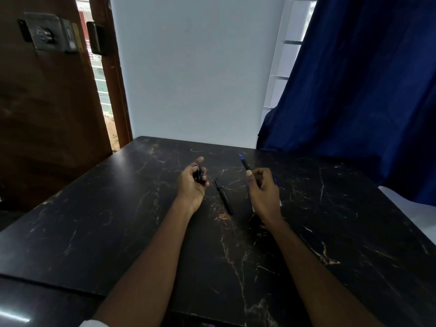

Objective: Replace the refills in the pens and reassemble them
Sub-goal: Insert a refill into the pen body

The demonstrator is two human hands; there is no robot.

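My right hand (pixel 265 190) holds a blue pen (pixel 244 163) upright and tilted, its blue tip pointing up and away, with the black grip section just above my thumb. My left hand (pixel 193 182) is cupped palm-up around a small black pen part (pixel 199 173). Between the hands a black pen barrel (pixel 223 196) lies flat on the black marble table (pixel 118 220). A thin blue-and-white refill (pixel 250 199) lies beside my right hand, partly hidden by it.
A brown wooden door (pixel 47 102) stands ajar at the left. A blue curtain (pixel 365 90) hangs at the right, reaching the table's far right corner. A white wall (pixel 195 67) is behind the table's far edge.
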